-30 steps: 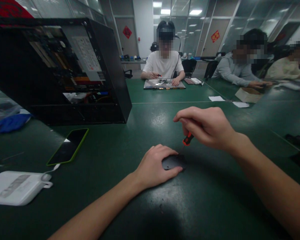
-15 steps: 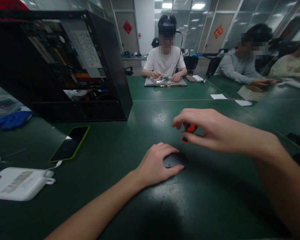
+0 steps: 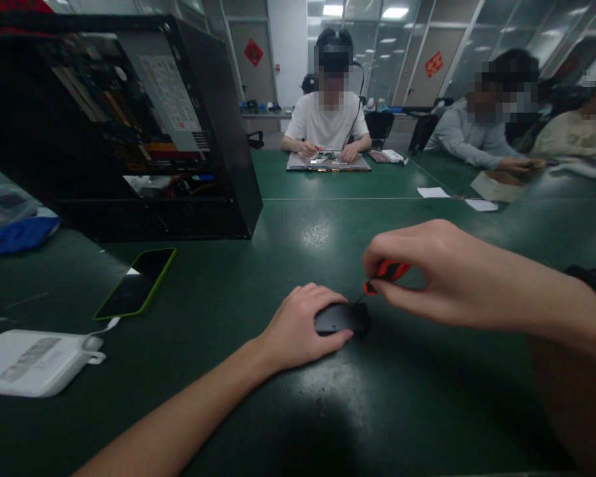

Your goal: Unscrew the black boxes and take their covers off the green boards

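Observation:
A dark grey computer mouse lies on the green table with its screw-dotted face turned up. My left hand grips it from the left, thumb along the near side and fingers over the far side. My right hand is closed around the handle of a red and black screwdriver, to the right of the mouse and above it. The screwdriver leans to the right, and its thin shaft reaches down to the mouse's far edge. Whether the tip sits in a screw or a seam is too small to tell.
An opened black computer case stands at the left. Near it lie a phone with a green edge, a white power bank on a cable and a blue glove. Across the table a person handles a flat panel.
My right hand has moved right and closed tighter on the screwdriver, which now tilts more to the right. My left hand has shifted slightly left with the mouse.

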`<state>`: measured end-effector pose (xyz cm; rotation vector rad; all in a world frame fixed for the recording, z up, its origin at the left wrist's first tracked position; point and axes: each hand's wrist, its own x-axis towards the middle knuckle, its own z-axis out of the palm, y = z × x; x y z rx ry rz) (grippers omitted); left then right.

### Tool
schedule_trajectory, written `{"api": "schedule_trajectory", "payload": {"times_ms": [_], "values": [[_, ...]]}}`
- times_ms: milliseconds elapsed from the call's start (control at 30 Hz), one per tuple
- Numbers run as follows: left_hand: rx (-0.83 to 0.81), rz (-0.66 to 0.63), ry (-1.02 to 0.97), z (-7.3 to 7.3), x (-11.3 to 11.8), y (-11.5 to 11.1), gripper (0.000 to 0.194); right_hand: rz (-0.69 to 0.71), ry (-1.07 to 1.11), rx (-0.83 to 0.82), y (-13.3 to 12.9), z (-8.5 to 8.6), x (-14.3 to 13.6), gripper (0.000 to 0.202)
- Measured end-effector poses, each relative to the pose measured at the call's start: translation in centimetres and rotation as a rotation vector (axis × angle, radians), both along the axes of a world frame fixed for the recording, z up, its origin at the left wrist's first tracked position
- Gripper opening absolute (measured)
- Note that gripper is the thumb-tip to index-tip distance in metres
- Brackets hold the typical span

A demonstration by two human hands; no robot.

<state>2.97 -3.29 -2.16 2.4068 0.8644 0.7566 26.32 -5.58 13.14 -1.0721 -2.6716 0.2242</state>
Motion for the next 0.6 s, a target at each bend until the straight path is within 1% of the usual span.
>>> {"api": "schedule_trajectory", "payload": {"times_ms": [133,267,600], "values": [[0.023,-0.005,0.005,-0.2,-0.1,0.0,0.041,0.063,0.088,-0.041,0.0,-0.2,-0.7,0.007],[0.023,-0.009,0.013,-0.3,-0.1,0.1,0.039,0.107,0.12,-0.085,0.1,-0.4,-1.3,0.006],[0.033,-0.009,0.011,-0.4,-0.1,0.2,0.036,0.127,0.131,-0.108,0.1,-0.5,-1.5,0.005]]}}
